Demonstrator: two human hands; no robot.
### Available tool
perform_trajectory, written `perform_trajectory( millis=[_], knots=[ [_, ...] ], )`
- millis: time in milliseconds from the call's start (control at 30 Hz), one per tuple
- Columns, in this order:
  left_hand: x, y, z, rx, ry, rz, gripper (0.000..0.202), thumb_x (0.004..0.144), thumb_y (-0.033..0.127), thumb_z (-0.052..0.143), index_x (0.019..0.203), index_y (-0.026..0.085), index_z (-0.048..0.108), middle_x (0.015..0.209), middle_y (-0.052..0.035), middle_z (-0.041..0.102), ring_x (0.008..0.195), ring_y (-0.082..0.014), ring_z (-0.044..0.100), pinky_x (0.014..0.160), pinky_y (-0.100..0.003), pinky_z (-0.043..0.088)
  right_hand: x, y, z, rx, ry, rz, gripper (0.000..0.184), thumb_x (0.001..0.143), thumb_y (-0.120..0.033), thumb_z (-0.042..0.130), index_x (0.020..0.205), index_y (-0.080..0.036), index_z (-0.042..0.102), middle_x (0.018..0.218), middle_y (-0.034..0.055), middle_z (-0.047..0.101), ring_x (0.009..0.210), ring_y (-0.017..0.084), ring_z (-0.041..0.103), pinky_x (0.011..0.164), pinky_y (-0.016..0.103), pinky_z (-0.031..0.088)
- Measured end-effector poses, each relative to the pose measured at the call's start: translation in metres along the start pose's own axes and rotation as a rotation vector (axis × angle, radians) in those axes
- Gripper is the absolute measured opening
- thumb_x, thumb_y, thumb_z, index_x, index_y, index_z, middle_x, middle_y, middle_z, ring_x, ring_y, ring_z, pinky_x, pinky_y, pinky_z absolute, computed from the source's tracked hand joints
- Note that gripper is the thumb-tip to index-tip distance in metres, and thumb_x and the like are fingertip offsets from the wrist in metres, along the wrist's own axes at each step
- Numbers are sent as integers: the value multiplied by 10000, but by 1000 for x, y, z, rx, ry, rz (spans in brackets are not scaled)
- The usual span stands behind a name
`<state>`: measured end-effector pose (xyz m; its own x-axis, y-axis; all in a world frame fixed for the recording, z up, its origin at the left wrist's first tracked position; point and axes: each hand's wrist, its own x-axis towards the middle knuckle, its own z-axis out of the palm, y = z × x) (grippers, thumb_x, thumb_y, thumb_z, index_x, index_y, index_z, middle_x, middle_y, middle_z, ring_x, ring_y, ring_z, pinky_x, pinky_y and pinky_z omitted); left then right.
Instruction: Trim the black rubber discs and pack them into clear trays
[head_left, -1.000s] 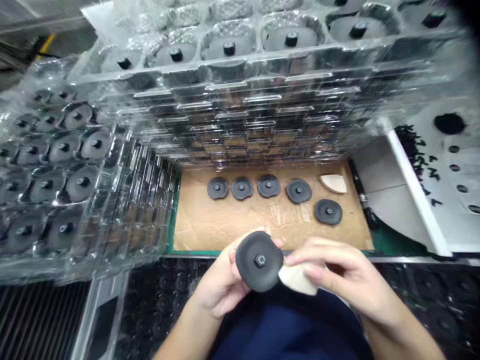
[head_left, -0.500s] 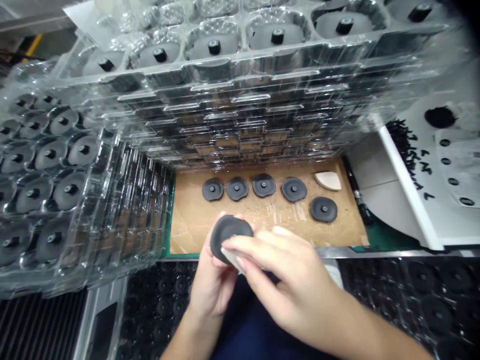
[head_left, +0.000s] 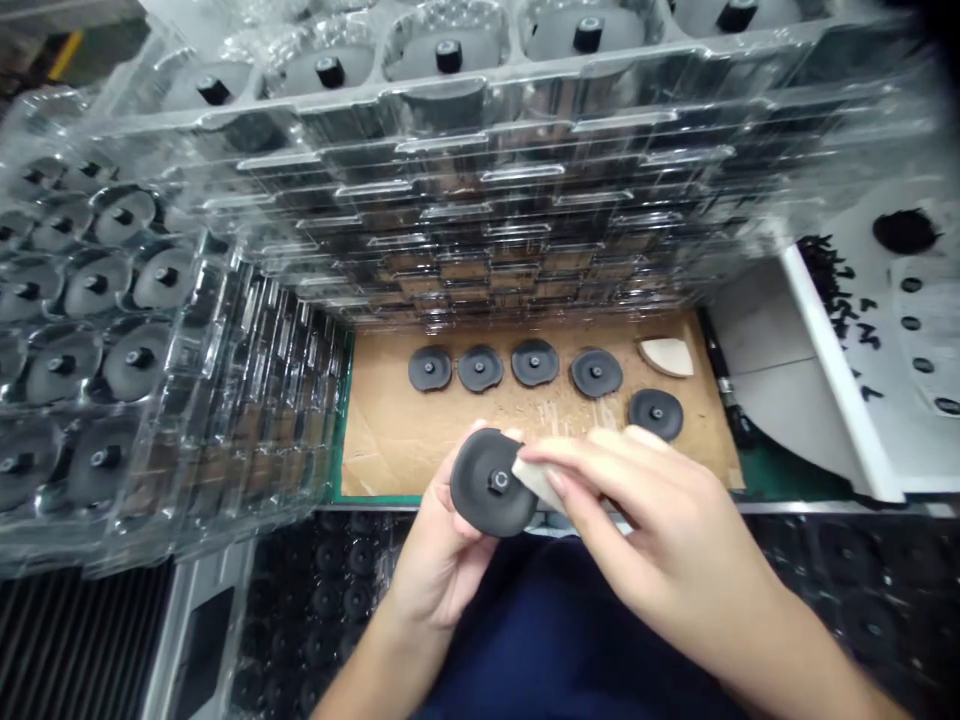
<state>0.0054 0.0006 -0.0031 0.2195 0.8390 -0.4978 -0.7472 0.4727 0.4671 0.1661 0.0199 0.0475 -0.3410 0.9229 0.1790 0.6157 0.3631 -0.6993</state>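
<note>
My left hand [head_left: 442, 545] is closed around a dark grey round disc [head_left: 480, 505] with a short stem at its centre, its face turned up towards me. Between thumb and fingers, my right hand [head_left: 652, 530] pinches a thin off-white pad [head_left: 538, 482]. The pad's tip lies at the right side of the disc, close to the stem; whether it touches the surface I cannot tell. Beyond my hands, several similar discs [head_left: 534, 376] lie in a row on a brown cardboard sheet [head_left: 390, 450]. Another off-white pad [head_left: 667, 356] rests at the sheet's far right.
A tall stack of clear plastic trays [head_left: 495, 210] with discs stands behind the cardboard. More filled trays [head_left: 180, 400] are stacked at left. On the right, a white box wall [head_left: 840, 370] borders a surface with small black parts [head_left: 832, 290]. A dark brush-like tool [head_left: 724, 385] lies by the cardboard.
The disc has shifted right and its central stem now shows. My right hand has moved right with the pad, from across the disc to its right side.
</note>
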Motion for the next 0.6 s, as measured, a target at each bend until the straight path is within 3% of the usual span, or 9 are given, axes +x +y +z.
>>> perform_trajectory(
  millis=[67,167,233,267,333,433,533,600],
  knots=[
    [-2,-1,4,12,12,-42,549,597,138,790,1114,244,635,1121,-2,679,1082,-165,594,909,-201,468,9,-3,1,-74,58,-125,242,919,-139,435,987,-163,666,769,32,658,665,159,508,647,317,334],
    [-6,1,10,48,-39,-154,523,637,223,778,1134,190,621,1072,-31,683,1117,-231,573,953,-282,451,29,1,1,92,-55,-430,314,952,-180,384,913,-214,694,761,11,657,662,151,487,651,318,348],
    [-10,3,10,47,-80,-174,515,626,239,788,1112,168,630,1031,-45,693,1041,-245,615,927,-309,466,37,11,3,210,-72,-466,295,946,-183,400,927,-222,692,825,7,670,709,143,523,688,312,381],
    [-11,4,9,28,-97,-166,520,613,231,797,1104,176,633,1023,-43,699,989,-238,640,906,-309,477,37,18,5,246,-22,-389,274,937,-177,416,949,-218,687,859,12,673,747,142,547,709,308,399],
    [-14,4,4,-22,-126,-160,506,621,217,791,1102,221,633,1037,-31,707,920,-218,672,870,-299,495,28,37,14,285,111,-102,230,922,-191,456,986,-227,674,912,16,672,828,146,584,738,292,435],
    [-15,3,-2,-70,-154,-168,472,639,217,784,1087,254,640,1063,-25,706,932,-219,679,829,-272,511,-2,67,41,293,110,233,192,901,-242,498,990,-231,668,969,27,683,878,161,622,735,277,485],
    [-14,2,-1,-88,-178,-167,451,635,226,788,1065,242,654,1055,-32,707,939,-222,678,817,-259,514,-31,89,66,250,21,262,195,876,-236,504,929,-195,687,873,47,713,798,186,661,694,301,514],
    [-14,4,2,-78,-189,-170,461,638,211,784,1078,234,649,1047,-40,709,939,-226,678,819,-267,516,-38,91,69,232,2,264,204,879,-234,491,925,-186,684,846,48,717,778,192,669,687,309,521]
  ],
)
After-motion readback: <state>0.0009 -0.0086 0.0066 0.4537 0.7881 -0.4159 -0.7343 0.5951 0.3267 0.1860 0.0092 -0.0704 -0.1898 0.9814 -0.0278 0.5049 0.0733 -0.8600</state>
